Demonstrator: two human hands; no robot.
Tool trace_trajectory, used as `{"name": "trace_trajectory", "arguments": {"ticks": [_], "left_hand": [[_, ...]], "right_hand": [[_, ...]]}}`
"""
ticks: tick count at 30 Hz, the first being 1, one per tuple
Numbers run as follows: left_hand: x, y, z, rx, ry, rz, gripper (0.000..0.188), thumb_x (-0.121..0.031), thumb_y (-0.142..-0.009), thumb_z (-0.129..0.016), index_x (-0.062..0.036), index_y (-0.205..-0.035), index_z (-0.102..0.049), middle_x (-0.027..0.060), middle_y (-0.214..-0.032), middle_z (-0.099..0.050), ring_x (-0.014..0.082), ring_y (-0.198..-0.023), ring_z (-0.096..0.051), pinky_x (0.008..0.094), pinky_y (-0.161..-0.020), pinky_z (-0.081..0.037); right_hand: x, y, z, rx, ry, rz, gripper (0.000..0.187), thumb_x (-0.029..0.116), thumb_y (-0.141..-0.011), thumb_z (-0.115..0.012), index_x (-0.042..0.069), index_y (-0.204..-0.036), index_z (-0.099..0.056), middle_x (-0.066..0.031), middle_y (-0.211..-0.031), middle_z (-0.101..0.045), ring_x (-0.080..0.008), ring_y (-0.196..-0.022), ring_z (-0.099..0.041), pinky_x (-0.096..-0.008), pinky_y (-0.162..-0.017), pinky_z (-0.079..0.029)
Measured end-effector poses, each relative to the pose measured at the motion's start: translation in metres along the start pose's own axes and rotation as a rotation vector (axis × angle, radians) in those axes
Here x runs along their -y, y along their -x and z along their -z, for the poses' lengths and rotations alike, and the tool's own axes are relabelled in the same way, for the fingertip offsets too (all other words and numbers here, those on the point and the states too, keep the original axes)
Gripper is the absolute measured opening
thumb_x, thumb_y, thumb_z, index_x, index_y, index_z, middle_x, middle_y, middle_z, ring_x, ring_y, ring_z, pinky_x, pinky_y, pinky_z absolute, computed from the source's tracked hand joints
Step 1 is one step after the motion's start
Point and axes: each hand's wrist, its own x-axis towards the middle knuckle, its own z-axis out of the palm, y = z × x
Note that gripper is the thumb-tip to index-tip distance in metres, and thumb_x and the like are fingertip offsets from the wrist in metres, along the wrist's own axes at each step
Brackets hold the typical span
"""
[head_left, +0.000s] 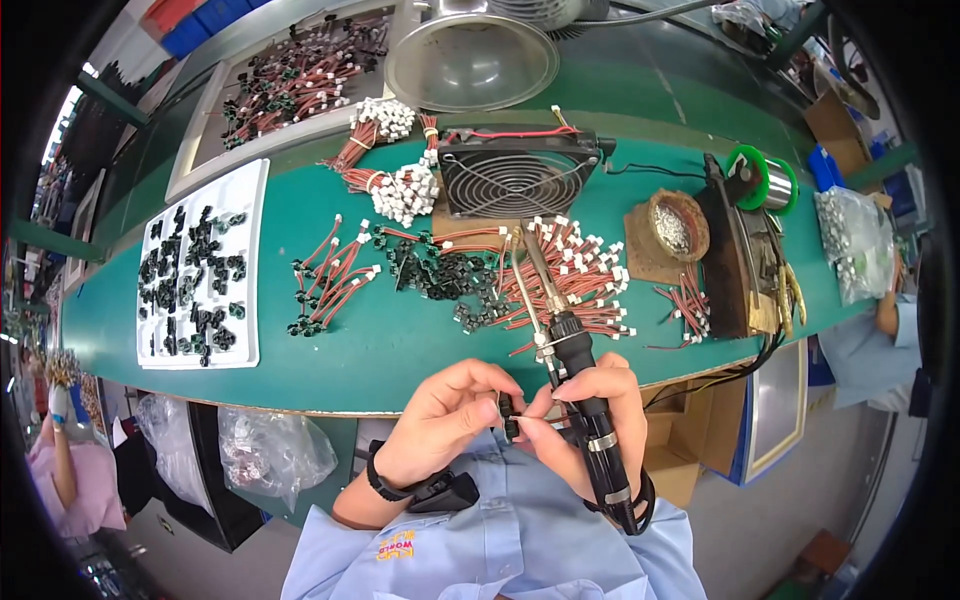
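Note:
My left hand (425,425) is closed, pinching a small black part (507,408) between thumb and fingertips in front of my chest. My right hand (615,405) is wrapped round a black soldering iron (570,340) with a thin metal feed tube along its shaft. The tips of its thumb and forefinger meet beside the black part, apparently on a thin wire too small to make out. The iron's tip points away over a pile of red-and-black wires with white connectors (590,275). Left of this lies a heap of loose black parts (435,275).
A black fan (517,172) stands at the back. Wired parts (330,280) lie left of centre, beside a white tray (253,200) of black parts. On the right are a round tin (690,240), a solder spool (765,182) and a dark stand (725,260) with cables.

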Motion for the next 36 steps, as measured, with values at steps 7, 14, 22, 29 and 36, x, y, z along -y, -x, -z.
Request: {"name": "trace_trajectory", "arguments": {"ticks": [7,14,22,29,36], "left_hand": [[0.0024,0.0,0.0051,0.034,-0.032,-0.071,0.025,-0.021,-0.089,-0.057,-0.0003,-0.103,-0.055,0.0083,-0.1,-0.055,0.0141,-0.09,-0.05,0.0287,-0.08,-0.039],[-0.0007,-0.0009,0.0045,0.022,-0.05,-0.068,0.024,-0.021,-0.089,-0.057,-0.0008,-0.103,-0.055,0.0079,-0.099,-0.054,0.0142,-0.09,-0.049,0.0291,-0.081,-0.039],[-0.0005,-0.0011,0.004,0.02,-0.043,-0.058,0.022,-0.019,-0.09,-0.056,0.0,-0.102,-0.055,0.0086,-0.098,-0.055,0.0147,-0.09,-0.05,0.029,-0.08,-0.039],[-0.0005,-0.0016,0.0012,0.013,-0.061,-0.083,0.023,-0.018,-0.089,-0.057,0.0006,-0.102,-0.055,0.0096,-0.099,-0.055,0.0152,-0.09,-0.05,0.0288,-0.08,-0.039],[0.0017,-0.0004,0.0035,0.0,-0.127,-0.112,0.022,-0.018,-0.089,-0.058,0.0003,-0.101,-0.056,0.0097,-0.098,-0.055,0.0154,-0.089,-0.05,0.0286,-0.079,-0.039]], "right_hand": [[0.0058,-0.0103,-0.0027,-0.019,0.132,0.089,0.041,0.0,-0.068,-0.073,0.013,-0.097,-0.047,0.0012,-0.075,-0.065,-0.0116,-0.065,-0.056,-0.0316,-0.076,-0.03],[0.0031,-0.0114,-0.0045,-0.023,0.128,0.099,0.041,0.002,-0.067,-0.074,0.013,-0.096,-0.047,0.0031,-0.074,-0.065,-0.0101,-0.063,-0.057,-0.0316,-0.075,-0.029],[0.0009,-0.011,-0.003,-0.022,0.135,0.097,0.041,0.004,-0.067,-0.075,0.014,-0.096,-0.048,0.0032,-0.073,-0.065,-0.0103,-0.061,-0.056,-0.0308,-0.074,-0.028],[-0.0012,-0.0105,-0.0014,-0.031,0.111,0.1,0.04,0.005,-0.067,-0.075,0.013,-0.096,-0.049,0.0036,-0.073,-0.065,-0.0095,-0.059,-0.055,-0.0303,-0.072,-0.028],[-0.0015,-0.0104,-0.0007,-0.039,0.106,0.1,0.037,0.005,-0.066,-0.076,0.013,-0.093,-0.052,0.0048,-0.072,-0.064,-0.0094,-0.058,-0.055,-0.029,-0.069,-0.028]]}}
